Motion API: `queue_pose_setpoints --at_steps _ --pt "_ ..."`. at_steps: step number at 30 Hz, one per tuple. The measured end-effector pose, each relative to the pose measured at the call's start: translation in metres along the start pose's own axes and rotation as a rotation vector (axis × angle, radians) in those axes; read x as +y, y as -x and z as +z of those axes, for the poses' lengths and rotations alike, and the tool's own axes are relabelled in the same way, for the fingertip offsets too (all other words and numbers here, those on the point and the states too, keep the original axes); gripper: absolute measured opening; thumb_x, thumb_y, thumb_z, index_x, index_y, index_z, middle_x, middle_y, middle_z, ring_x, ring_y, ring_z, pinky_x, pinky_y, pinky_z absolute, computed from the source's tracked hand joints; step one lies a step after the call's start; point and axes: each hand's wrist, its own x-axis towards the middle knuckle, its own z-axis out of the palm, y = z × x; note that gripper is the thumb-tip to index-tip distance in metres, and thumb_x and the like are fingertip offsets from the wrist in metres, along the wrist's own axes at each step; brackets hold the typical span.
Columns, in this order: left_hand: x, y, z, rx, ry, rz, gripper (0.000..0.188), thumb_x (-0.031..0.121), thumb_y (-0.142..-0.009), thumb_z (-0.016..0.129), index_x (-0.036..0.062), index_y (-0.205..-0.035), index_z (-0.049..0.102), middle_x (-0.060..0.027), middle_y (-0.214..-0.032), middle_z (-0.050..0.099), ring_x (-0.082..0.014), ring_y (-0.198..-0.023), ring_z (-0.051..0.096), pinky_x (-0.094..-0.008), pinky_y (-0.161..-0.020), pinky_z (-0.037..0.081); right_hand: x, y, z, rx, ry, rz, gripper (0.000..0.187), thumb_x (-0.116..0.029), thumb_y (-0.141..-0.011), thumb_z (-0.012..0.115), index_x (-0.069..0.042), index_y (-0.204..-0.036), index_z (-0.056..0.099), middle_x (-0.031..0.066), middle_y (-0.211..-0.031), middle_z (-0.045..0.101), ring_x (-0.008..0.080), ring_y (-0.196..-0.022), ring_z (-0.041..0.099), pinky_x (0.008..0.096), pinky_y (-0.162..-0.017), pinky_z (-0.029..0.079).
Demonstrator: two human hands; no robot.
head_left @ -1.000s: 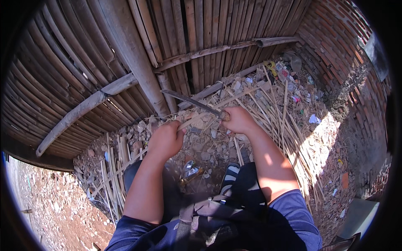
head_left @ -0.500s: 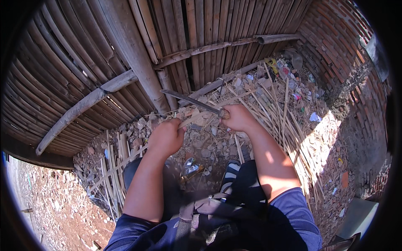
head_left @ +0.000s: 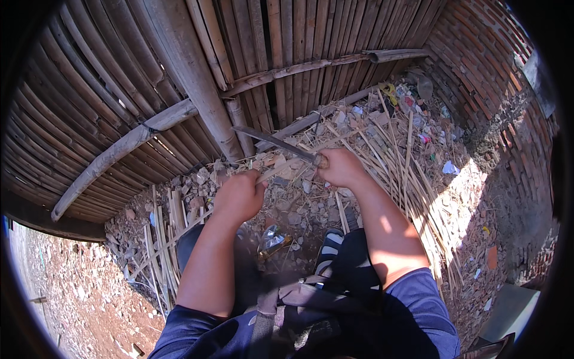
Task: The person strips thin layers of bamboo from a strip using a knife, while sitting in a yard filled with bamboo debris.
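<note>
My left hand [head_left: 238, 196] is closed round a long, thin bamboo strip [head_left: 276, 170]. The strip slants from low on the left, under my forearm, up to the far right. In my right hand [head_left: 339, 167] is the short wooden handle of a machete [head_left: 276, 142]. Its dark blade points to the far left and crosses over the strip just beyond my left hand. Whether edge and strip touch, I cannot tell.
Split bamboo strips [head_left: 412, 191] lie heaped to the right, with a smaller bundle [head_left: 161, 251] at the left. Rubble and litter [head_left: 412, 110] cover the ground. A bamboo wall [head_left: 311, 36] with a thick post [head_left: 191, 78] rises ahead; a brick wall [head_left: 478, 66] stands right.
The machete's blade has shifted very slightly down and right. Both hands keep their hold and have hardly moved.
</note>
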Motion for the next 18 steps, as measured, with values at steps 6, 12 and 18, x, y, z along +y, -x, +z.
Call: queue_pose_setpoints --at_steps 6,12,18 --pt "0.000 -0.001 -0.001 -0.007 0.010 -0.011 0.028 0.028 -0.098 0.062 0.0025 -0.105 0.069 -0.0253 -0.100 0.072 -0.0447 -0.097 0.069 -0.0553 -0.086 0.054 0.003 -0.001 0.002 0.133 -0.021 0.037 0.041 -0.032 -0.080 0.078 -0.009 -0.113 0.073 0.0219 -0.098 0.073 0.0419 -0.095 0.070 0.0485 -0.085 0.056" --pt "-0.003 -0.002 0.000 -0.024 0.061 -0.016 0.028 0.028 -0.099 0.061 0.0020 -0.106 0.069 -0.0267 -0.099 0.072 -0.0461 -0.097 0.069 -0.0559 -0.087 0.053 -0.005 0.001 -0.005 0.117 -0.051 0.112 0.036 -0.035 -0.083 0.075 -0.010 -0.108 0.071 0.0202 -0.101 0.074 0.0408 -0.100 0.070 0.0515 -0.088 0.056" --pt "-0.001 -0.002 0.000 -0.007 0.068 -0.004 0.029 0.028 -0.099 0.061 0.0011 -0.106 0.069 -0.0274 -0.099 0.072 -0.0464 -0.097 0.069 -0.0558 -0.086 0.053 0.005 -0.003 0.003 0.269 -0.044 0.062 0.038 -0.036 -0.083 0.078 -0.007 -0.106 0.072 0.0211 -0.080 0.070 0.0427 -0.083 0.070 0.0511 -0.076 0.054"
